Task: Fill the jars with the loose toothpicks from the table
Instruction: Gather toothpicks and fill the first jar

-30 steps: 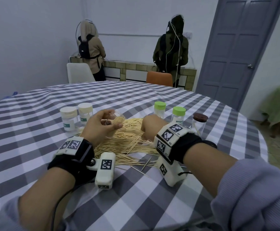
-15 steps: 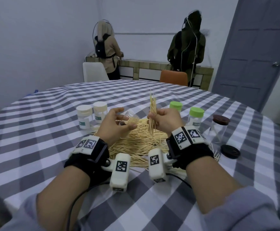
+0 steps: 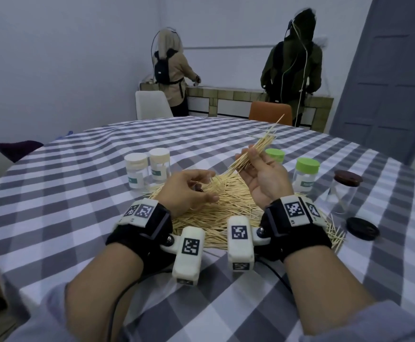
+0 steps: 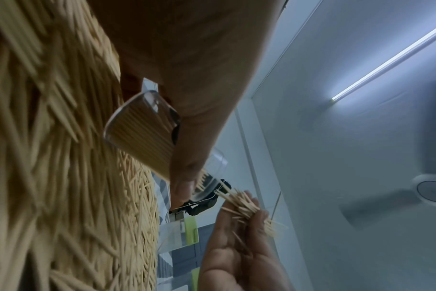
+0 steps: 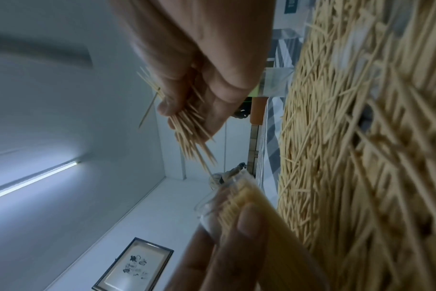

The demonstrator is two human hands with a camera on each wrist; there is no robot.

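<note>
A heap of loose toothpicks (image 3: 226,206) lies on the checked tablecloth between my wrists. My left hand (image 3: 189,191) grips a small clear jar (image 4: 147,135), tilted on its side and largely packed with toothpicks; the jar (image 5: 239,202) also shows in the right wrist view. My right hand (image 3: 260,174) pinches a bundle of toothpicks (image 3: 253,154) that slants up to the right. The bundle's lower tips (image 5: 199,149) point at the jar's open mouth, close to it.
Two white-lidded jars (image 3: 147,169) stand behind the heap at left, two green-lidded jars (image 3: 305,174) at right. A clear jar with a brown lid (image 3: 344,191) and a loose dark lid (image 3: 362,228) sit far right. Two people stand at a counter beyond the table.
My right hand lifted a bundle of toothpicks from the heap, held it upright, then tilted it so its lower end aims at the jar in my left hand.
</note>
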